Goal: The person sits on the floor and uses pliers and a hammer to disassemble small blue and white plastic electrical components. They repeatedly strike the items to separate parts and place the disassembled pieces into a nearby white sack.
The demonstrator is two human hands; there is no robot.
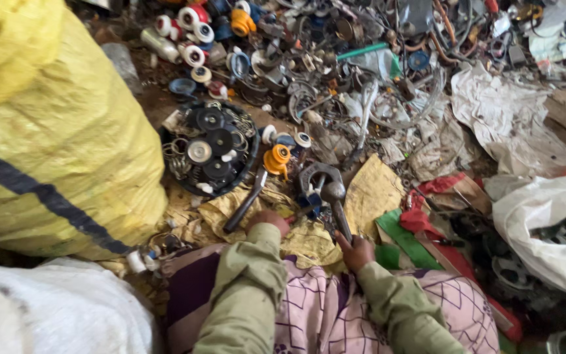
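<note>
The yellow sack (54, 131) is cut off left; far scrap (361, 59) blurs.

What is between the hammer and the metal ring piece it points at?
Nothing visible. The right hand grips the hammer by its handle, and the hammer's head sits right at the grey metal ring piece. The left hand rests beside it on the yellow sacking.

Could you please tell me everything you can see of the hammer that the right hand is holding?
The hammer has a rounded, dull grey metal head and a slim dark handle. The right hand grips the handle's lower end, so the tool stands tilted, head uppermost and away from the person. The head sits over a grey metal ring-shaped part lying on yellow sacking; whether they touch cannot be told. The metal looks worn and unpolished.
</note>
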